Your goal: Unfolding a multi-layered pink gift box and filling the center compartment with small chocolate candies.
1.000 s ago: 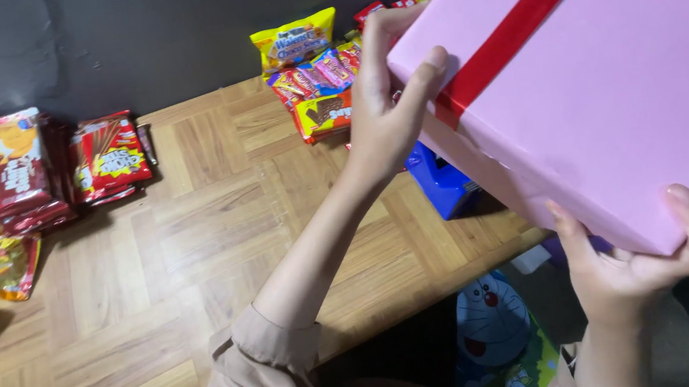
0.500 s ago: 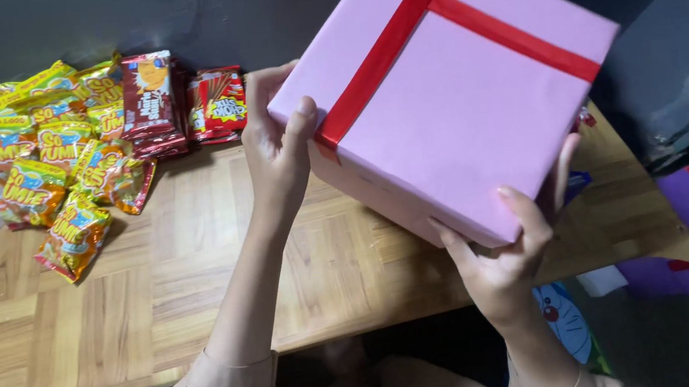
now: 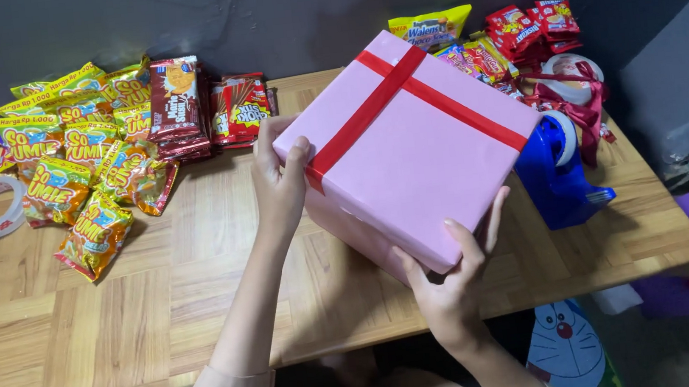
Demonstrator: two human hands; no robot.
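Lowered toward the wooden table (image 3: 202, 302) — pink gift box (image 3: 409, 157), left hand (image 3: 279, 183) and right hand (image 3: 449, 281) each grasping an edge

A low wooden table with a pale parquet-patterned top (image 3: 119, 320) fills the middle of the room, lit evenly from above. Behind the table's far edge rises a dark grey, rough-plastered wall (image 3: 257, 15), marked with faint cracks and scuffs. Beyond the table's right end the floor lies in dim shadow, a dark grey surface (image 3: 687, 123). Under the table's near edge, a bright play mat printed with blue cartoon cats (image 3: 561, 350) covers the floor.
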